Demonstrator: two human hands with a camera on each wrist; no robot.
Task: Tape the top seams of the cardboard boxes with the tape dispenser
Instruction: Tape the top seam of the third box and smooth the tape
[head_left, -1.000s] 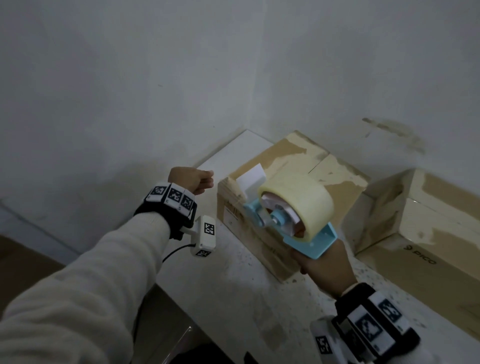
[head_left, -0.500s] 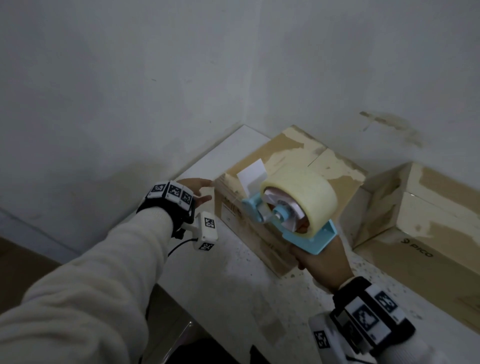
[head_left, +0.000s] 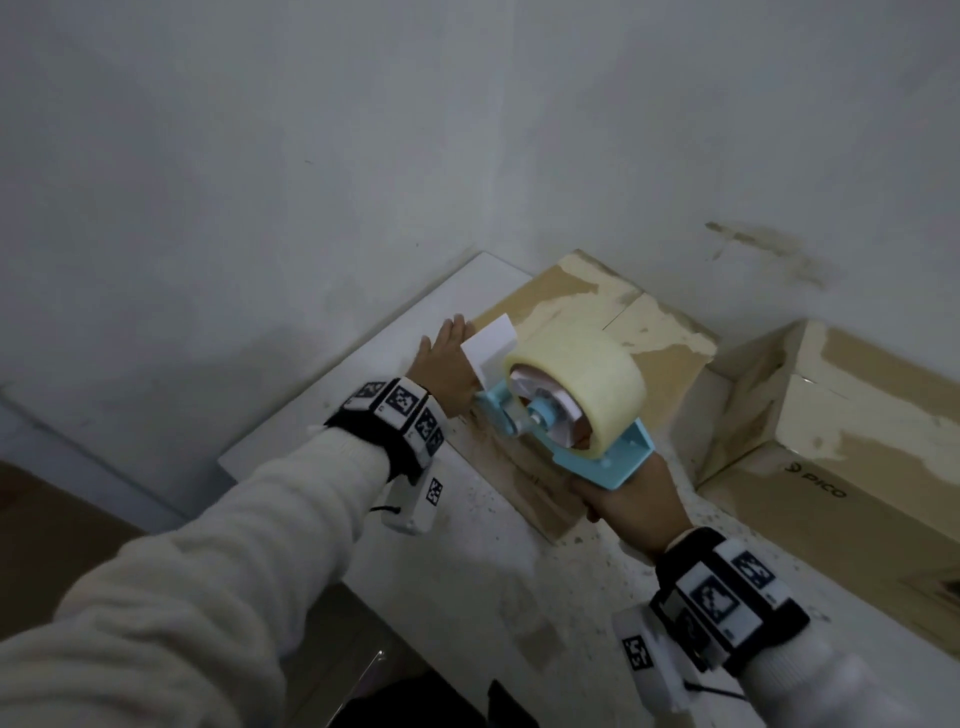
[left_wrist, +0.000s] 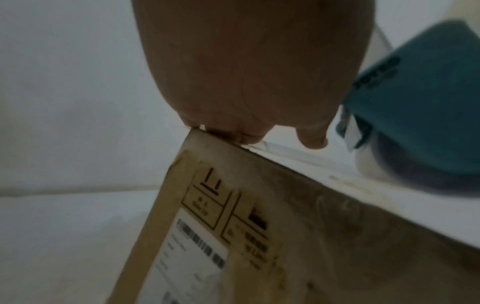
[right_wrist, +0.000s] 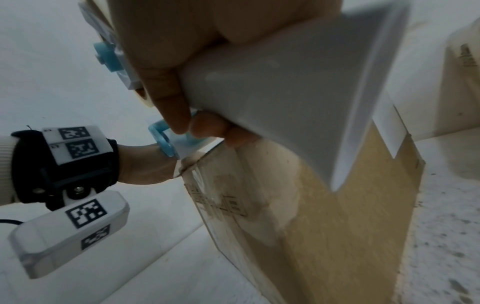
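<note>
Taping just starting — right hand (head_left: 631, 499) gripping tape dispenser (head_left: 566, 410) over near cardboard box (head_left: 613, 322) on bench (head_left: 467, 571), left hand (head_left: 444, 364) flat, fingers straight, steadying its corner; second box (head_left: 857, 415) untouched.

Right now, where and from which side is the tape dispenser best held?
By its handle, from below and behind, as the right hand does: the handle juts back from the tape dispenser, keeping the roll and front clear above the cardboard box.
</note>
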